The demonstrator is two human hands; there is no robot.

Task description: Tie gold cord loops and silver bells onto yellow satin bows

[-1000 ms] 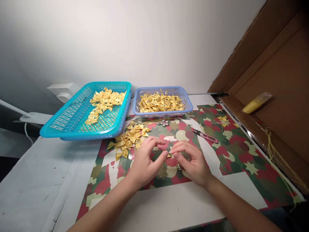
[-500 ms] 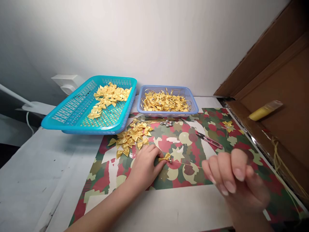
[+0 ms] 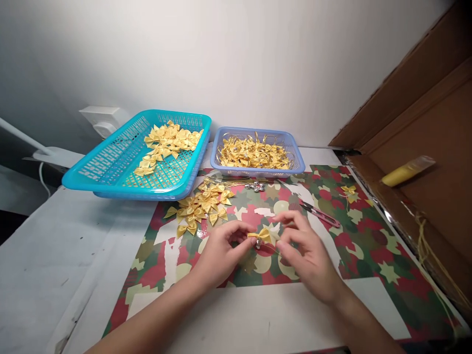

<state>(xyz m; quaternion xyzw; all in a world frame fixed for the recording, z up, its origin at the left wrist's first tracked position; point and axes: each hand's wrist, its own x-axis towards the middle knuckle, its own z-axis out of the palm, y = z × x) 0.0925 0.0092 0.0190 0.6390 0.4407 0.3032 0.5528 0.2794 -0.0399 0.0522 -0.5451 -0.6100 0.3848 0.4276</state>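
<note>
Patterned sheet [image 3: 368, 260], open room at lower right. Cardboard [image 3: 424, 118], cut off at right. Right hand [image 3: 309, 258], forefinger lifted, any pinch on thread [image 3: 270, 247] unclear. Left hand [image 3: 221, 250], pinching yellow bow [image 3: 263, 233], mid-sheet. Bell [image 3: 258, 243], just below bow, detail blurred.

Before the wall [image 3: 239, 64], one basket [image 3: 99, 164] is standing left of another basket [image 3: 258, 171], and bows [image 3: 173, 137] are lying in both. More bows [image 3: 193, 211] are lying in front, with scissors [image 3: 324, 217] resting to their right.

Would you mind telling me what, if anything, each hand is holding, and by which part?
The left hand pinches a yellow ribbon bow by its left end; whether the right hand holds the thin golden thread cannot be told.
</note>
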